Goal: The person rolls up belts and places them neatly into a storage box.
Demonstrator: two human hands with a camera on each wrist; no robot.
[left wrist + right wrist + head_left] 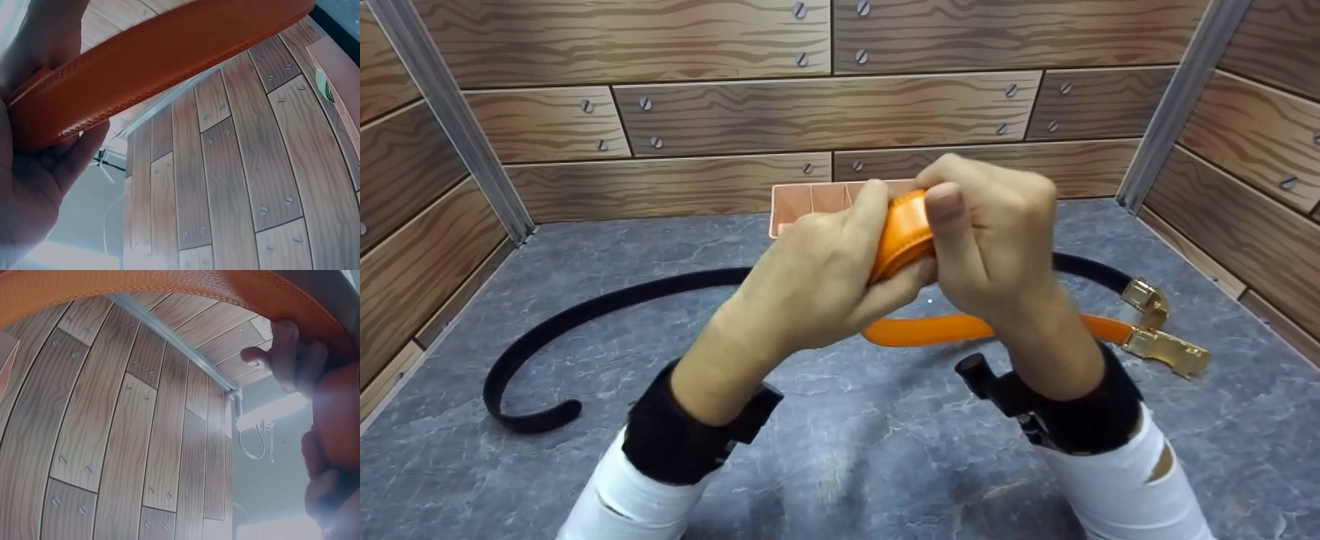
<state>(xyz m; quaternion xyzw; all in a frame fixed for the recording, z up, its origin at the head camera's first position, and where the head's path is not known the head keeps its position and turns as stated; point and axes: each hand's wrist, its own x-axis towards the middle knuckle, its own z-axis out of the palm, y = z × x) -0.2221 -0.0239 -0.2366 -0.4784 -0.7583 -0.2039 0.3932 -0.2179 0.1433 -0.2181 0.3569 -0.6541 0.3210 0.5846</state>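
Observation:
Both hands hold an orange belt (904,229) with stitched edges, raised over the table in the head view. My left hand (825,274) grips the folded or coiled end, its fingers under the strap. From the other side my right hand (997,225) grips the same part, thumb on top. The left wrist view shows the belt (157,62) stretching away from the hand; in the right wrist view the strap (169,281) arcs across the top. A lower length of it runs right along the table to a gold buckle (1166,350).
A black belt (585,311) curves across the table behind the hands, its tip at left and its gold buckle (1140,292) at right, beside the orange belt's buckle. A pink divided tray (791,202) stands at the back, partly behind the hands. Wood-patterned walls (720,112) enclose the table.

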